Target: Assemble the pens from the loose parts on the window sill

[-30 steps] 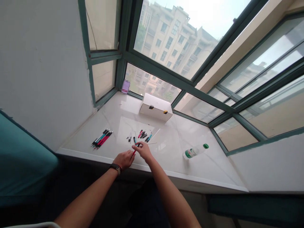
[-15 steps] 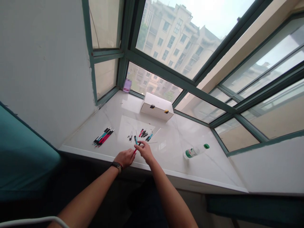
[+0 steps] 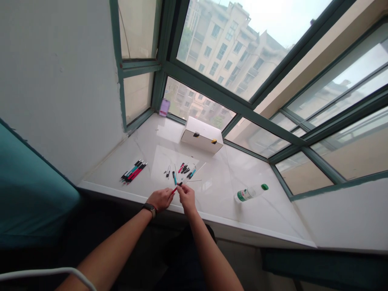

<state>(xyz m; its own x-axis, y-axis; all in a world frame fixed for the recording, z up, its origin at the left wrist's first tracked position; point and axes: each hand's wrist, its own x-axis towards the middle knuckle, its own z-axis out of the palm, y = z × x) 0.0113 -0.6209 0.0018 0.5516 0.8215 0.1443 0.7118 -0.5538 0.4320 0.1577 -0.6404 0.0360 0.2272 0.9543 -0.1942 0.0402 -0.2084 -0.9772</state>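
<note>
Near the front edge of the white sill, my left hand (image 3: pixel 161 199) is closed around the lower end of a red and black pen (image 3: pixel 174 190). The fingertips of my right hand (image 3: pixel 186 198) pinch the black upper end of that same pen. Just beyond my fingers lies a blue pen barrel (image 3: pixel 174 178). Loose pen parts (image 3: pixel 185 168), black, red and blue, are scattered behind it, with thin refills among them. Off to the left, several pens (image 3: pixel 133 171) in black, blue and red lie side by side.
A white box (image 3: pixel 201 137) stands against the window at the back. To the right a clear bottle (image 3: pixel 250 193) with a green cap lies on the marble-like sill (image 3: pixel 218 206). A blurred purple item (image 3: pixel 164 107) is in the back left corner.
My right hand's fingers have shifted along the black end of the pen and tucked in more. The view has moved slightly; the scattered parts appear unmoved.
</note>
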